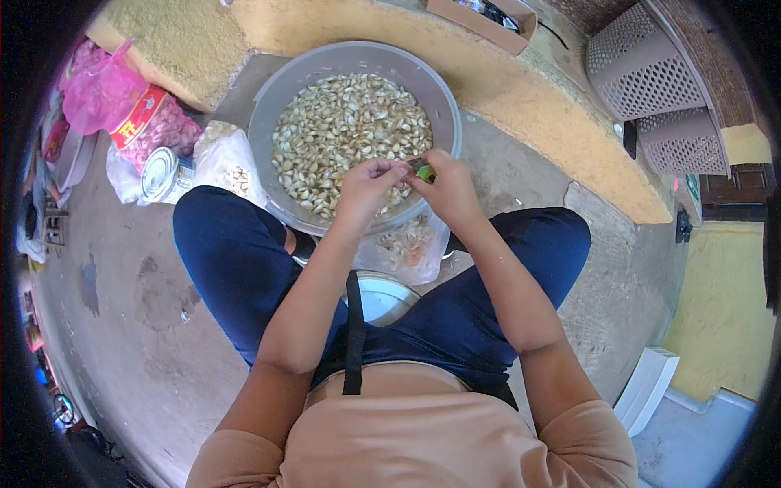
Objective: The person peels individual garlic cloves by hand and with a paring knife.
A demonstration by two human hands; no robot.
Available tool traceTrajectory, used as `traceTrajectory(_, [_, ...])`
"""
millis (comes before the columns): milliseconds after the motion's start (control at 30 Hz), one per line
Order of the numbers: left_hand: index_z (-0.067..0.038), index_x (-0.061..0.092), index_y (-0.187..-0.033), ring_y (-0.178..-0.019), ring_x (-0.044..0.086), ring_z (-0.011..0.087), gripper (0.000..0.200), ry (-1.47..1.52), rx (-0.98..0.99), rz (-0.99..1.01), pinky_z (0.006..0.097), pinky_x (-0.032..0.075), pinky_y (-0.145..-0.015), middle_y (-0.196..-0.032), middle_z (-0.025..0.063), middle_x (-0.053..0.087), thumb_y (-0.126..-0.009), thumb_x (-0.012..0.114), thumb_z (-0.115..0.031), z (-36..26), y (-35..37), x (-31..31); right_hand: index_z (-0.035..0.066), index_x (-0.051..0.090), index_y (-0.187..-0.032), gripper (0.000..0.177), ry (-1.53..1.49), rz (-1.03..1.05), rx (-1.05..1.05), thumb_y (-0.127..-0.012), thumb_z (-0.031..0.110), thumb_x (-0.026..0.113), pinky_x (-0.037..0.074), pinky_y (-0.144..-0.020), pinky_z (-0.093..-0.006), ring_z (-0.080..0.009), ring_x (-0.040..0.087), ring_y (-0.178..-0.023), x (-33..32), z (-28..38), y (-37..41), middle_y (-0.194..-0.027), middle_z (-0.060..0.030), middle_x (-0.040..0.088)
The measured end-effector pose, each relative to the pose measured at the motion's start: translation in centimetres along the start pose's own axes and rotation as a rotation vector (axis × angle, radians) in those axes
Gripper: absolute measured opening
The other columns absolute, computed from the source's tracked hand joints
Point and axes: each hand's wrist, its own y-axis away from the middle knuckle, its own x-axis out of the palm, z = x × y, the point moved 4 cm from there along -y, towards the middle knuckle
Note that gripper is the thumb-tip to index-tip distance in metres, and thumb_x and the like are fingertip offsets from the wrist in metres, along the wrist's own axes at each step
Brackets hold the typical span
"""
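Above a basin point(264, 122) of garlic point(342, 130), my right hand point(447, 193) grips a green tool point(425, 172). My left hand point(364, 193) pinches shut beside it, on what I cannot tell.

Informal domestic yard used for food preparation: bare concrete floor point(138, 342), yellow masonry ledge point(553, 122), 1 grey basin point(350, 58) of garlic cloves point(350, 130), 2 perforated plastic baskets point(643, 77).

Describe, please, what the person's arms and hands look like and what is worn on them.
Both arms are bare below short peach sleeves. The left hand and right hand wear no gloves; no watch, bracelet or ring shows.
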Motion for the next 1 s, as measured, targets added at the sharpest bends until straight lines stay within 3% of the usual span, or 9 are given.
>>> traceTrajectory(100, [-0.001,0.058,-0.09,-0.053,0.048,0.0029,0.017,0.017,-0.023,0.021,0.0148,0.023,-0.033,-0.074,0.0045,0.059,-0.079,0.055,-0.014,0.8,-0.4,-0.2,0.0,0.055,-0.082,0.031,0.005,-0.006,-0.011,-0.064,0.02,0.068,0.042,-0.06,-0.0375,-0.0326,0.054,-0.071,-0.1,0.1,0.1,-0.076,-0.0163,0.054])
traceTrajectory(200, [0.0,0.058,-0.09,-0.053,0.047,0.0026,0.017,0.075,-0.132,0.016,0.0148,0.023,-0.033,-0.075,0.006,0.06,-0.079,0.055,-0.013,1.2,-0.5,-0.6,-0.001,0.054,-0.082,0.032,-0.046,0.005,0.005,-0.063,0.02,0.069,0.042,-0.06,-0.0377,-0.0328,0.054,-0.07,-0.2,-0.1,0.0,-0.075,-0.0166,0.054])
traceTrajectory(300, [0.0,0.058,-0.09,-0.055,0.049,0.0031,0.017,0.011,-0.121,0.04,0.015,0.023,-0.032,-0.075,0.0077,0.06,-0.08,0.054,-0.013,0.9,-0.5,-0.8,-0.002,0.053,-0.08,0.034,-0.053,0.003,0.004,-0.062,0.022,0.07,0.042,-0.059,-0.0379,-0.0332,0.054,-0.068,-0.2,-0.1,0.0,-0.074,-0.0171,0.054])
traceTrajectory(400, [0.001,0.058,-0.088,-0.061,0.053,0.006,0.015,-0.008,-0.066,0.046,0.0162,0.033,-0.038,-0.072,0.0074,0.06,-0.08,0.053,-0.01,0.0,-0.1,-0.6,-0.002,0.053,-0.078,0.036,-0.117,0.029,0.065,-0.061,0.024,0.071,0.042,-0.057,-0.038,-0.0339,0.053,-0.066,0.2,-0.4,0.0,-0.07,-0.0178,0.054])
traceTrajectory(500, [0.003,0.057,-0.086,-0.062,0.054,0.0095,0.012,-0.161,0.157,0.036,0.0193,0.042,-0.051,-0.071,0.0071,0.059,-0.08,0.053,-0.008,0.7,-1.2,-0.8,-0.002,0.053,-0.076,0.036,-0.12,0.049,0.075,-0.062,0.025,0.071,0.041,-0.054,-0.0377,-0.0331,0.053,-0.059,0.5,-0.7,0.1,-0.065,-0.0181,0.054])
traceTrajectory(600, [0.003,0.055,-0.084,-0.062,0.055,0.0114,0.01,-0.19,0.146,0.016,0.0217,0.044,-0.061,-0.071,0.0067,0.059,-0.081,0.051,-0.006,0.7,-1.2,-0.7,-0.002,0.053,-0.074,0.033,-0.239,0.092,0.228,-0.066,0.025,0.07,0.041,-0.047,-0.0334,-0.0238,0.052,-0.049,0.8,-0.9,0.2,-0.058,-0.0138,0.053])
traceTrajectory(700, [0.002,0.054,-0.082,-0.061,0.054,0.0111,0.009,-0.224,0.165,-0.011,0.0211,0.044,-0.059,-0.072,0.0061,0.058,-0.081,0.05,-0.006,0.9,-1.3,-0.8,-0.001,0.054,-0.075,0.029,-0.541,0.169,0.41,-0.07,0.024,0.068,0.039,-0.04,-0.0265,-0.0125,0.05,-0.045,1.7,-1.6,0.5,-0.055,-0.0065,0.053])
traceTrajectory(800, [0.001,0.054,-0.079,-0.06,0.053,0.0095,0.012,-0.169,0.213,-0.012,0.02,0.042,-0.051,-0.07,0.0054,0.057,-0.082,0.049,-0.01,1.4,-1.6,-1.2,0.0,0.053,-0.086,0.025,-0.766,0.178,0.548,-0.073,0.017,0.065,0.036,-0.04,-0.0201,-0.0065,0.044,-0.044,2.3,-1.9,0.6,-0.058,-0.0005,0.051])
traceTrajectory(1000, [-0.002,0.05,-0.086,-0.057,0.051,0.0068,0.018,-0.051,0.003,-0.014,0.0182,0.032,-0.037,-0.079,0.0063,0.055,-0.084,0.046,-0.019,1.2,-1.0,-1.0,-0.002,0.051,-0.093,0.03,-1.049,0.114,0.652,-0.073,0.016,0.064,0.037,-0.038,-0.0219,-0.0078,0.045,-0.044,2.6,-2.6,0.7,-0.064,-0.0023,0.052])
